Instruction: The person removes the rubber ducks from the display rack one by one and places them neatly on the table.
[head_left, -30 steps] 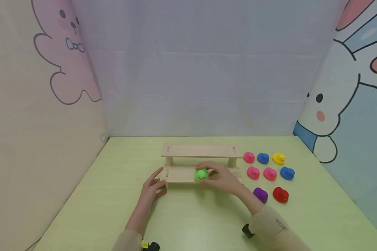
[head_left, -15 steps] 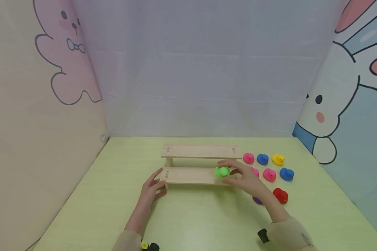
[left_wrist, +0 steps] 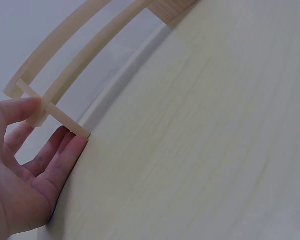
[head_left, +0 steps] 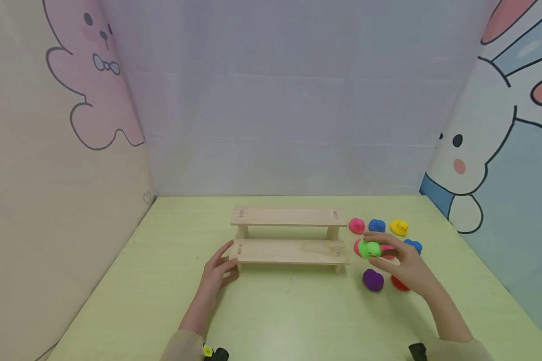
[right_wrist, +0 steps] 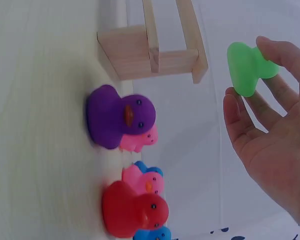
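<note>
My right hand (head_left: pixel 408 263) pinches a green rubber duck (head_left: pixel 369 249) between thumb and fingers, held up over the ducks at the right. In the right wrist view the green duck (right_wrist: pixel 247 67) hangs clear of the table beside the end of the wooden two-step shelf (right_wrist: pixel 127 50). At the shelf's left end, my left hand (head_left: pixel 218 266) holds the lower step (head_left: pixel 289 251). The left wrist view has the thumb of the left hand (left_wrist: pixel 25 175) against the board's end and other fingers by the leg (left_wrist: pixel 67 120).
Several rubber ducks stand right of the shelf, among them a purple duck (head_left: pixel 373 280), a yellow duck (head_left: pixel 399 227), a pink duck (head_left: pixel 357 225) and a blue duck (head_left: pixel 377 225). A red duck (right_wrist: pixel 132 210) is partly covered by my right hand in the head view.
The right hand has carried the green duck rightward, from above the lower step to over the group of ducks. My left hand has stayed at the shelf's left end.
</note>
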`<move>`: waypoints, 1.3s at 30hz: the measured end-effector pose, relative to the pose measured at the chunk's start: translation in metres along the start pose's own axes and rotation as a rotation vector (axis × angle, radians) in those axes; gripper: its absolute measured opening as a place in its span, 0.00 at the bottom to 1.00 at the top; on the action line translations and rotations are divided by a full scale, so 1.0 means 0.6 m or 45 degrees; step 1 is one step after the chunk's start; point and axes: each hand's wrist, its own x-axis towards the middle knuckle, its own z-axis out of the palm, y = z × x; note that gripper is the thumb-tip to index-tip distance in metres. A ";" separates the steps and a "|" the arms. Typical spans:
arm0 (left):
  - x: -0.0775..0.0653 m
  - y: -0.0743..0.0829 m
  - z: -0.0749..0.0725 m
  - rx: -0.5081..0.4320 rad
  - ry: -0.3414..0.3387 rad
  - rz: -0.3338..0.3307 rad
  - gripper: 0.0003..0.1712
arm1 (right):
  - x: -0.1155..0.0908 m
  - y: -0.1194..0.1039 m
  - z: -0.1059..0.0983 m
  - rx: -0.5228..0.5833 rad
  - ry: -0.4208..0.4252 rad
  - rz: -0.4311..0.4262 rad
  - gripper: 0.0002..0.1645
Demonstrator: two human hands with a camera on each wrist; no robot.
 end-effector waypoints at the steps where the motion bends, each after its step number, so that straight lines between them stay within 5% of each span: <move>1: 0.000 0.000 0.000 -0.002 0.000 0.000 0.33 | -0.006 0.003 -0.007 -0.012 0.013 0.008 0.25; 17: -0.001 -0.003 -0.001 0.002 -0.020 0.028 0.33 | -0.072 0.076 -0.093 -0.085 0.150 0.160 0.27; 27: -0.003 -0.004 -0.002 0.013 -0.024 0.037 0.33 | -0.093 0.129 -0.105 -0.077 0.063 0.252 0.28; 39: -0.003 -0.005 -0.003 -0.004 -0.033 0.044 0.33 | -0.102 0.185 -0.124 -0.070 -0.130 0.232 0.25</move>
